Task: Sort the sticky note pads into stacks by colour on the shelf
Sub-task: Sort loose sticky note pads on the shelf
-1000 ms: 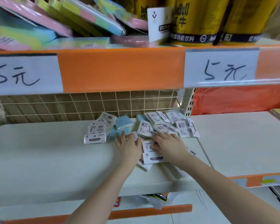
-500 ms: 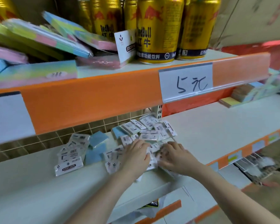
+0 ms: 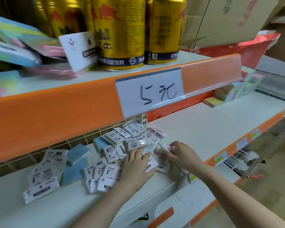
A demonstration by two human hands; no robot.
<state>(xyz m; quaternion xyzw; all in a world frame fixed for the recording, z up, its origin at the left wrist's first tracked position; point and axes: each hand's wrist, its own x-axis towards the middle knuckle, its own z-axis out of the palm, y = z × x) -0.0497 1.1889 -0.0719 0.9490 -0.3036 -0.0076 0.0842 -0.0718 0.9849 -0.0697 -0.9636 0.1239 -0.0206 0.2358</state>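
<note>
The white shelf (image 3: 196,129) lay bare to the right of the pile, out to its orange front edge (image 3: 237,147); the upper shelf lip (image 3: 56,112) overhung the back. The wrapped sticky note pads (image 3: 132,142) sprawled mid-shelf at mixed angles, with blue pads (image 3: 77,153) to the left. The left hand (image 3: 136,167) lay flat on the pile with fingers extended. The right hand (image 3: 181,155) seemed to pinch one small blurred pad (image 3: 165,146) at its fingertips, just right of the heap.

Two hands (image 3: 135,167), three gold cans (image 3: 120,33) in front, one price label (image 3: 149,92).
</note>
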